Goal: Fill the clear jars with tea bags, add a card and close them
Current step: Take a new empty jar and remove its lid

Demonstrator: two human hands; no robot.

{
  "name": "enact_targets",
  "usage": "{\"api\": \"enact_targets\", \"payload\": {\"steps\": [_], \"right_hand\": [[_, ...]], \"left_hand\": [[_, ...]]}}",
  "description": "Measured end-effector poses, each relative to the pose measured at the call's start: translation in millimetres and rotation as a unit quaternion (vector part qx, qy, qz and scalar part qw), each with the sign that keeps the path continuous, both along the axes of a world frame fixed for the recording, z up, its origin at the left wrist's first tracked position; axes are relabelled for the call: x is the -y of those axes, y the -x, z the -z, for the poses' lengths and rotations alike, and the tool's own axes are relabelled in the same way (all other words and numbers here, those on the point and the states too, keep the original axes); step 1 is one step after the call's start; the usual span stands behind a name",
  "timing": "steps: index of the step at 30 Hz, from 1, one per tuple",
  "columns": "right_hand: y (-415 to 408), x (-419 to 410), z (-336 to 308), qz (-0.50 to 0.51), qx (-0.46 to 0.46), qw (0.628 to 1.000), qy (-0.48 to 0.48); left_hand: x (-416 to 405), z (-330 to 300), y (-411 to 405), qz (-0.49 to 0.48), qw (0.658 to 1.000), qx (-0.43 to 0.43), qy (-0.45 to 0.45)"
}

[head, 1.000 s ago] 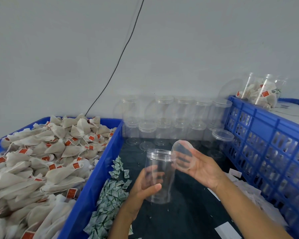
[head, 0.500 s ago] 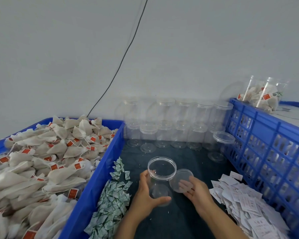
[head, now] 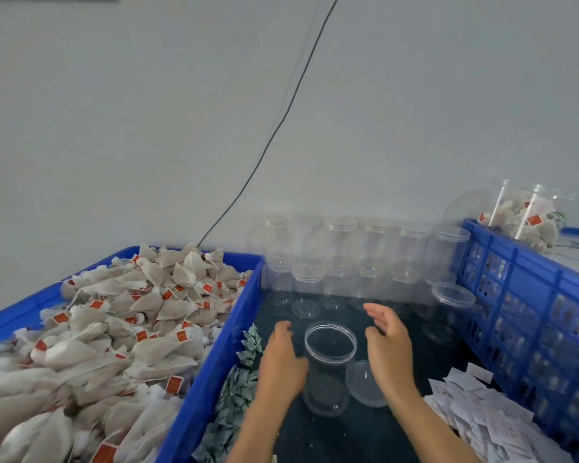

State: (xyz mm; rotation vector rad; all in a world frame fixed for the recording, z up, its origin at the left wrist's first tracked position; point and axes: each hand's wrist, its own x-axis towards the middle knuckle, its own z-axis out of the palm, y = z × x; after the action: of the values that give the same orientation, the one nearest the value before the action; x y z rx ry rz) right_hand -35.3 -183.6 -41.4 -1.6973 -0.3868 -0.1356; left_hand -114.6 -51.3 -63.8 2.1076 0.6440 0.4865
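With the open jar (head: 330,365) standing upright on the dark table (head: 358,436) and its lid (head: 365,384) lying just beside it on the right, the step in hand looks like filling. The left hand (head: 281,359) lies against the jar's left side, fingers relaxed, its grip loose rather than clenched; the right hand (head: 386,345) hovers released above the lid, holding nothing. The person would do well to steady the jar with one hand and take tea bags (head: 121,332) from the blue tray (head: 214,372) on the left in small handfuls, keeping strings and red tags inside the rim. The cards (head: 482,416) wait at the right, empty jars (head: 348,262) behind.
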Motion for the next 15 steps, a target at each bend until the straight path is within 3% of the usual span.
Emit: {"api": "enact_targets", "payload": {"steps": [2,4,8,11,15], "right_hand": [[14,-22,-20,-0.019,0.045,0.998,-0.029],[26,-47,-35,-0.056,0.057,0.995,-0.059],[49,-100,-49,-0.139,0.053,0.987,-0.059],[65,-133,-48,-0.199,0.028,0.979,-0.040],[79,-171,-40,-0.275,-0.053,0.960,0.008]], "left_hand": [[-4,-24,3,-0.045,0.998,0.037,-0.014],[-10,-46,6,-0.086,0.992,0.026,-0.088],[-46,-72,17,-0.130,0.948,-0.127,-0.260],[-88,-74,36,-0.138,0.918,-0.245,-0.278],[-137,-48,77,-0.087,0.899,-0.367,-0.225]]}}
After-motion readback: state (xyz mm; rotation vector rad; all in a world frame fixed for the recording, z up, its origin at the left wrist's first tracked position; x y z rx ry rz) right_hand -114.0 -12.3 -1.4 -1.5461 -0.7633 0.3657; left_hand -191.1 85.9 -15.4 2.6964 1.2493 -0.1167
